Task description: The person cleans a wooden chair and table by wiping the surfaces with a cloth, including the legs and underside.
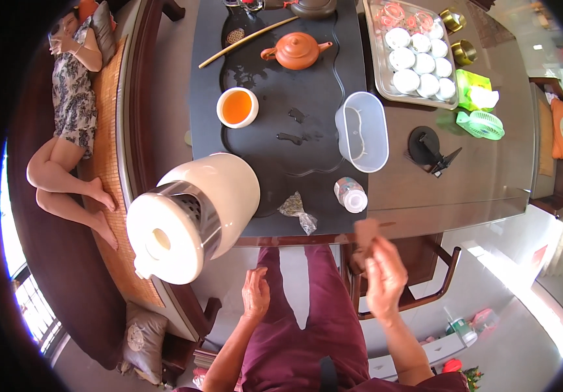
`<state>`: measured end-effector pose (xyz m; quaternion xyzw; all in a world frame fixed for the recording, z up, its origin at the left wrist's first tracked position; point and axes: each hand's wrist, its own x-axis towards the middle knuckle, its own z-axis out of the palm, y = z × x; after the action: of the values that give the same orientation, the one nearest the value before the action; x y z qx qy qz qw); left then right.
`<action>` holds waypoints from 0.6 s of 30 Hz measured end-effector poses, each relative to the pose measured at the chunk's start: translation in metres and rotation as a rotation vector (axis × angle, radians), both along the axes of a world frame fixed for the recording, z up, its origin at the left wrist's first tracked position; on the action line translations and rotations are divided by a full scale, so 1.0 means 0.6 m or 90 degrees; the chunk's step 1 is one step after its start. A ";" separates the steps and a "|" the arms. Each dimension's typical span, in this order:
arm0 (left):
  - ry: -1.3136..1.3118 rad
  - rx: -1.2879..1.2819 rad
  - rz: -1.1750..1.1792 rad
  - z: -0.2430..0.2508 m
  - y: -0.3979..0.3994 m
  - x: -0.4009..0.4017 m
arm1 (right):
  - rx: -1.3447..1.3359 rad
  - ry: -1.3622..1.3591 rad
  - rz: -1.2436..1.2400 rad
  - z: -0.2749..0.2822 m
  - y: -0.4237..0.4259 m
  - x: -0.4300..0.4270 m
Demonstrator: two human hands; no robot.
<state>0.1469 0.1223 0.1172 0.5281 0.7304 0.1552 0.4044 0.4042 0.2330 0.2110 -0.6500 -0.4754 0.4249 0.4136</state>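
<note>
My right hand (385, 281) pinches a small folded brown cloth (366, 232) just off the front edge of the table. My left hand (256, 294) hangs over my left thigh, fingers loosely bent, with nothing visible in it. Closest to the cloth stands a small clear plastic bottle with a white cap (351, 195). A knotted plastic bag of dried leaves (297, 209) lies to its left on the black tea tray (271, 142). At the left front corner a large cream kettle (227, 196) with a steel collar stands tall. Water spots (291, 138) wet the tray.
A white cup of amber tea (237, 108), a clay teapot (297, 51) and a wooden stick (249, 41) occupy the tray. To the right are a clear plastic tub (362, 132), a metal tray of white cups (426, 104), a green fan (481, 125) and a black stand (431, 149). Someone reclines on a bench (110, 206).
</note>
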 end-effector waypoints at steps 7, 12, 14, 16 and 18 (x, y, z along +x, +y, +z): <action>0.004 -0.049 0.028 0.004 -0.045 -0.070 | 0.224 -0.165 0.100 -0.083 0.204 -0.199; -0.007 -0.035 0.048 0.001 -0.032 -0.092 | 0.226 -0.512 0.115 -0.253 0.307 -0.195; 0.023 -0.031 0.085 -0.014 -0.055 -0.118 | 0.213 -0.490 0.136 -0.248 0.300 -0.194; -0.056 -0.051 0.211 -0.045 -0.092 -0.166 | 0.158 -0.565 0.198 -0.229 0.288 -0.210; -0.097 -0.048 0.298 -0.064 -0.103 -0.193 | 0.149 -0.666 0.227 -0.231 0.264 -0.238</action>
<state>0.0308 0.0602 0.0787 0.3159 0.8055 0.2564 0.4309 0.2613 0.3914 0.0725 -0.6337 -0.7633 0.0537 0.1140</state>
